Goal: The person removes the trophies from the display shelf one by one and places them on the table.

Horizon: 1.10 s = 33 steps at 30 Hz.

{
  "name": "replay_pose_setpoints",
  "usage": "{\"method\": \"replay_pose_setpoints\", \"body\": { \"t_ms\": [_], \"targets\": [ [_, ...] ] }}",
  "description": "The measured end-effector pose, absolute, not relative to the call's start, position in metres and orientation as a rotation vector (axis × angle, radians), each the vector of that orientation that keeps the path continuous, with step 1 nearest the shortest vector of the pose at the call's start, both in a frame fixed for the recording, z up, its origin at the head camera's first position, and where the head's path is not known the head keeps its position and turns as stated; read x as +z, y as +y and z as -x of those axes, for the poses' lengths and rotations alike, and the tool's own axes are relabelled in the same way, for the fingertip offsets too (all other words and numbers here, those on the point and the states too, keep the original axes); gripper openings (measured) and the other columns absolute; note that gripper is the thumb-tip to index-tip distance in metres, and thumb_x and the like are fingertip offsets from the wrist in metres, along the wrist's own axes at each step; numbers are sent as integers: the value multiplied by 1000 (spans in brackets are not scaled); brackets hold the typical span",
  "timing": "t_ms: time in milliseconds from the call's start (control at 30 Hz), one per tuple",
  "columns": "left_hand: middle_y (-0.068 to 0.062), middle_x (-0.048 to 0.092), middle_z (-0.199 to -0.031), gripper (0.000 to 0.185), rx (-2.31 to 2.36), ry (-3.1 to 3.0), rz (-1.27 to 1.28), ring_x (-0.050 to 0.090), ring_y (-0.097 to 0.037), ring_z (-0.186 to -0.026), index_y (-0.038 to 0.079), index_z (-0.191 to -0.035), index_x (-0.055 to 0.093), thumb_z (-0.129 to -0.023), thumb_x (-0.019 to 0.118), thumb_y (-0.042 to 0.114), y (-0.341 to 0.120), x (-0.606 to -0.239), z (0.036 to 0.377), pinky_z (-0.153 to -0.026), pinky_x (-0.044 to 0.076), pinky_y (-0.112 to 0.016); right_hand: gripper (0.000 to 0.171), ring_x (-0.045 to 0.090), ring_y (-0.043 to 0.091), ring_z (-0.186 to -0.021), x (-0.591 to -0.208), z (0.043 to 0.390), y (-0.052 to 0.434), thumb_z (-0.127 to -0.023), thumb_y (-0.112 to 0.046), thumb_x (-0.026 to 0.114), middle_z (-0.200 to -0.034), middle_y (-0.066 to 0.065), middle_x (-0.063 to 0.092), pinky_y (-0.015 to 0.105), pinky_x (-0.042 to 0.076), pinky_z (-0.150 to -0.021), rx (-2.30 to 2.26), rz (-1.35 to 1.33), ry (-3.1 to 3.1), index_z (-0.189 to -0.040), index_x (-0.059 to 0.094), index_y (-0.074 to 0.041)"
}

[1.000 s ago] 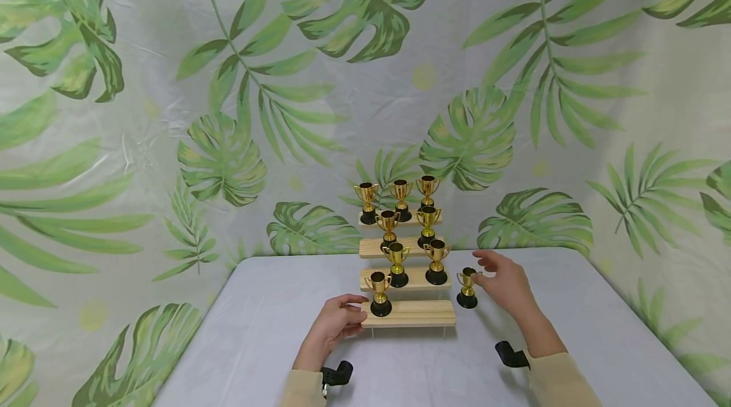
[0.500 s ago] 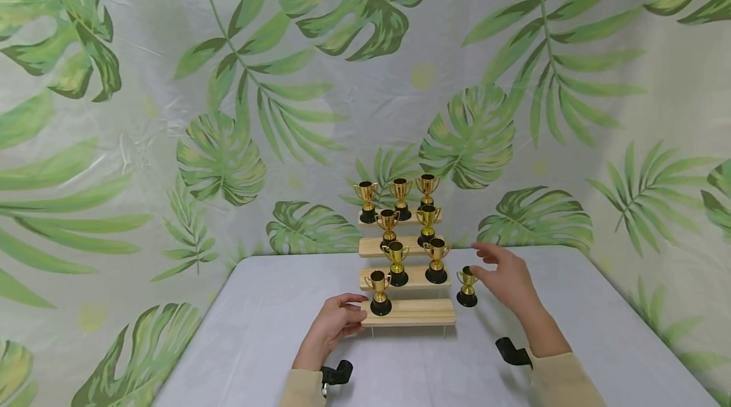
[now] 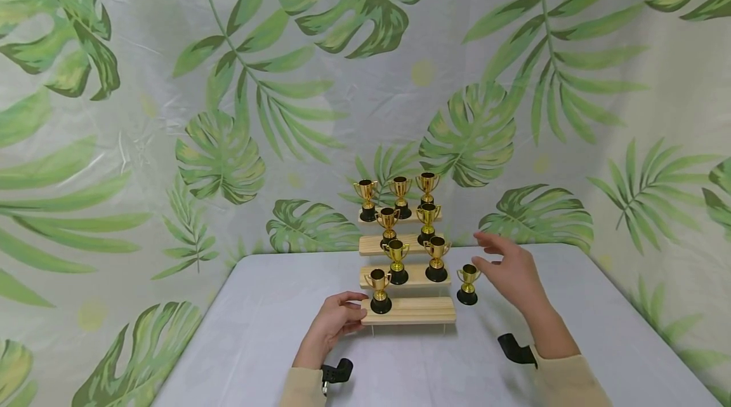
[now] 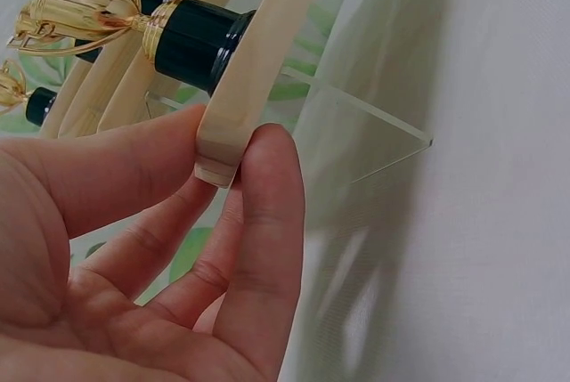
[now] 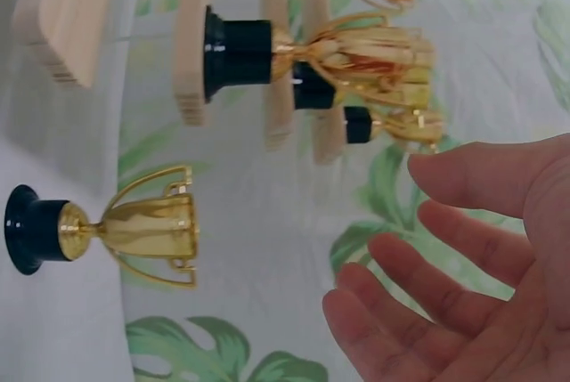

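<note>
On table (image 3: 274,331): glossy gold trophy (image 3: 467,284), ridged wooden stand (image 3: 410,311).

Staged recording set, not a lived-in room: leaf-print backdrop cloth (image 3: 171,108) covers all walls, 1 plain grey table (image 3: 257,343), tiered wooden display stand (image 3: 411,310) with toy trophies.

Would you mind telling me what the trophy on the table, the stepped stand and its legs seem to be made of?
Trophy on the table: probably plastic, with a mirror-bright gold cup on a glossy black base. Stepped stand: pale unfinished-looking wood with visible grain. Its legs: clear, likely acrylic, since the cloth shows through. Left hand pinches the bottom step.
</note>
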<state>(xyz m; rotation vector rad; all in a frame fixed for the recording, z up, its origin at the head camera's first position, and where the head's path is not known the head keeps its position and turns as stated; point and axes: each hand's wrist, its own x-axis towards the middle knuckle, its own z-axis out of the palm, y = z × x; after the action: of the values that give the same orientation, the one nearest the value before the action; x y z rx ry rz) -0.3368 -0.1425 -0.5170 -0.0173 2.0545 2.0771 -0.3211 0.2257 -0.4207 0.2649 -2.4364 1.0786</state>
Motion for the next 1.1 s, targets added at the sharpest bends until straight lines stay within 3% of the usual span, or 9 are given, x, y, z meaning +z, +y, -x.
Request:
{"method": "replay_pose_setpoints", "body": {
  "t_ms": [1100],
  "targets": [
    [-11, 60, -96, 40, 2079, 2054, -1, 64, -20, -75, -2, -124, 65, -85, 75, 1, -144, -518, 337, -69, 59, -33, 48, 61, 29, -110, -399, 299, 193, -91, -14, 77, -123, 10, 66, 48, 57, -86, 1195, -397, -2358, -136, 62, -16]
  ]
}}
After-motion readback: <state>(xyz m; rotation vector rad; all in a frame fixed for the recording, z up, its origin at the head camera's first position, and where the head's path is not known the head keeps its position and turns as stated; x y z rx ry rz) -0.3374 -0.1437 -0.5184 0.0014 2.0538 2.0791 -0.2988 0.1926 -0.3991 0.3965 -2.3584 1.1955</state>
